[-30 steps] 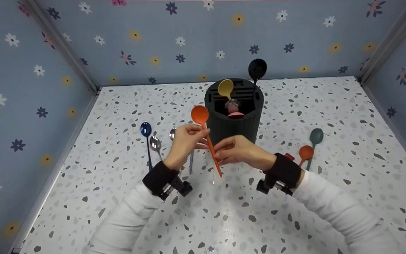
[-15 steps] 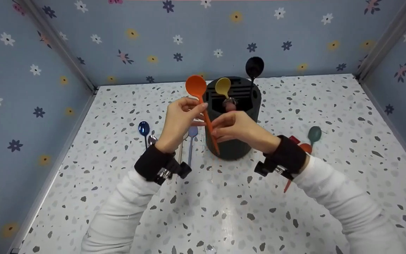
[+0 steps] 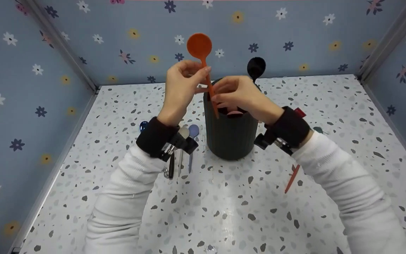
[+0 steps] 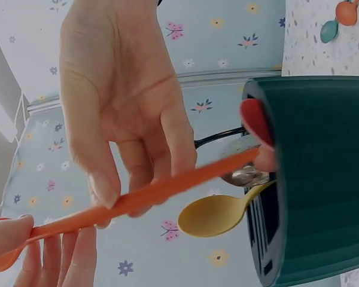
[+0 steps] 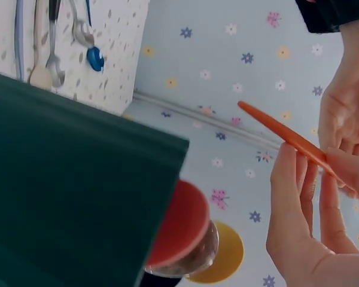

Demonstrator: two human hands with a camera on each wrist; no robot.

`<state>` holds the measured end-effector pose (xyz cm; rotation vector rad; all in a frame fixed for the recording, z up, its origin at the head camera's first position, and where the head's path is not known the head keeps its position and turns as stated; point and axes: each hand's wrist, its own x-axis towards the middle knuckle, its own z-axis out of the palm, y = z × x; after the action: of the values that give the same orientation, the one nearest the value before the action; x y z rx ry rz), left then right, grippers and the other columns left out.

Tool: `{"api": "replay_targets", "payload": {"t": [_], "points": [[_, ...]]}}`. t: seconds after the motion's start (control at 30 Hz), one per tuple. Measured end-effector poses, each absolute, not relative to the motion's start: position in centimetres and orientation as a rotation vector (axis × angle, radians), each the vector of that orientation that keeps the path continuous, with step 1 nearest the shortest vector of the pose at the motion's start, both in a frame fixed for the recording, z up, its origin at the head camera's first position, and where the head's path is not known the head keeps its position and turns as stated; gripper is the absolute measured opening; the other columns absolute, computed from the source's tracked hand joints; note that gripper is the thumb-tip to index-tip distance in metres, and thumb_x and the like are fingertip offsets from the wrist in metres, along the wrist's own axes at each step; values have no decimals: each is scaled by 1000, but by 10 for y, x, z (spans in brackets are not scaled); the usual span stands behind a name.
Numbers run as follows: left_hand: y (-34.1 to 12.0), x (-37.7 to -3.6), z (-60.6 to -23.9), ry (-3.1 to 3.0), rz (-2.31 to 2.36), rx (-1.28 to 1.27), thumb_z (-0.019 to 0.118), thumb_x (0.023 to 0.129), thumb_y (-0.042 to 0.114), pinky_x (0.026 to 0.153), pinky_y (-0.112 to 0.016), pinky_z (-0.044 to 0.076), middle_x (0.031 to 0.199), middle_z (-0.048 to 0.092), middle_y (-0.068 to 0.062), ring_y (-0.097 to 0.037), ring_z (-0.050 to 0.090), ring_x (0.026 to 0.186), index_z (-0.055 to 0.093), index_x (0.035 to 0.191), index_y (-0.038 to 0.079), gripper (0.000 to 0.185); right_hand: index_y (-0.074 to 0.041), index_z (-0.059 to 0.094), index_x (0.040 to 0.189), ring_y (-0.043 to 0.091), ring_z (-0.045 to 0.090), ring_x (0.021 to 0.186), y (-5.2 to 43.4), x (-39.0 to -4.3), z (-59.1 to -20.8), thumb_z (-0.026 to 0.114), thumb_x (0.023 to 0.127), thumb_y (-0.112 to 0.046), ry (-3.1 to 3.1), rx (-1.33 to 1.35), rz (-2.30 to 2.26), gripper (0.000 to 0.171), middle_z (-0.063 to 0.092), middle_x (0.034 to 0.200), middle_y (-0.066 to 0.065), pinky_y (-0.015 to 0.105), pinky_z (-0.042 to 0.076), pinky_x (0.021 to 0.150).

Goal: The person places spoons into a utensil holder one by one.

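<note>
An orange long-handled spoon (image 3: 199,46) is held upright, slightly tilted, bowl at the top. My left hand (image 3: 181,90) pinches its handle just below the bowl. My right hand (image 3: 247,93) pinches the handle lower down. The handle's tip hangs near the mouth of a dark green utensil holder (image 3: 229,137), apart from it in the right wrist view. Inside the holder stand a black spoon (image 3: 256,66), a yellow spoon (image 4: 209,216), a shiny metal utensil (image 4: 246,177) and a red-pink utensil (image 5: 182,224). Their lower ends are hidden.
Left of the holder lie a blue spoon (image 3: 143,126), a beige spoon (image 3: 184,133), a lilac spoon (image 3: 193,130) and a black-handled utensil (image 3: 171,167). Toward the right are another orange spoon (image 4: 347,13) and a teal spoon (image 4: 329,31). Flowered walls enclose the speckled table (image 3: 224,211).
Both hands have risen and moved away from me with the orange spoon, from in front of the holder to its mouth. The hold on the handle looks the same.
</note>
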<state>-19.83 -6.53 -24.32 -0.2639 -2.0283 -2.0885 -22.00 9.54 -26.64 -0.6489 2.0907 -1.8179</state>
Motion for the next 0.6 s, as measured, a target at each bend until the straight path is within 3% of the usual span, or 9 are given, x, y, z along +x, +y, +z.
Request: {"api": "replay_targets", "payload": {"t": [0.2,0.6], "points": [[-62,-208,-242,-2005,-2041,-293,61,83,8,70,-31,55,84,55,-11,-24,59,77,56,94,-2,16,1,59,101,24,59,89,96,-233,-263,60,82,-6,2099,-704,-1861,20,60,96,14,35,50,82],[-57,-222,-253,-1956,-2097,-278,63,80,4,73,-30,54,87,58,-14,-26,60,81,57,93,-1,15,1,60,101,21,60,91,97,-248,-269,62,81,-6,2157,-633,-1875,22,62,97,14,32,50,80]]}}
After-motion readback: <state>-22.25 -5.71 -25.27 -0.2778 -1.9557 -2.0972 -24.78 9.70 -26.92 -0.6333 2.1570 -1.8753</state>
